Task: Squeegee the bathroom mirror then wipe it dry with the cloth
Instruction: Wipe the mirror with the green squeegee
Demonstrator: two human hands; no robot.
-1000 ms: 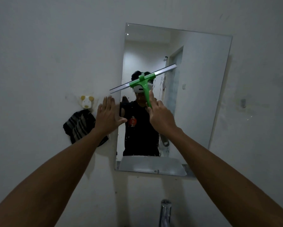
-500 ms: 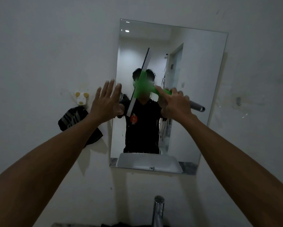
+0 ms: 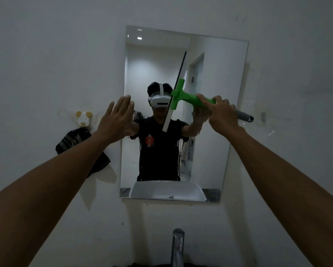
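Far left, a striped cloth (image 3: 79, 139) hangs on the wall from a small animal-shaped hook (image 3: 83, 118), well apart from the work and not yet needed. Next, the left hand (image 3: 116, 120) is raised at the left edge of the mirror (image 3: 219, 78), fingers straight and close together, palm toward the wall; whether it touches the surface cannot be told. At centre, the squeegee (image 3: 178, 97) lies against the mirror with its blade nearly upright, leaning slightly, its upper tip high on the glass and its lower end over the reflected figure's chest. Dark runs of water show on the lower half of the glass. To the right, the right hand (image 3: 219, 112) grips the green handle, fingers curled round it, forefinger laid along the shaft; the grey handle end projects past the hand toward the mirror's right edge. Below, a tap (image 3: 178, 245) stands beneath the mirror. Judged step — a sideways stroke, squeegeeing still under way. To do it well: keep the whole blade edge flat on the glass with even pressure, draw it across in one unbroken pass, and overlap the next pass — a lifted end leaves streaks
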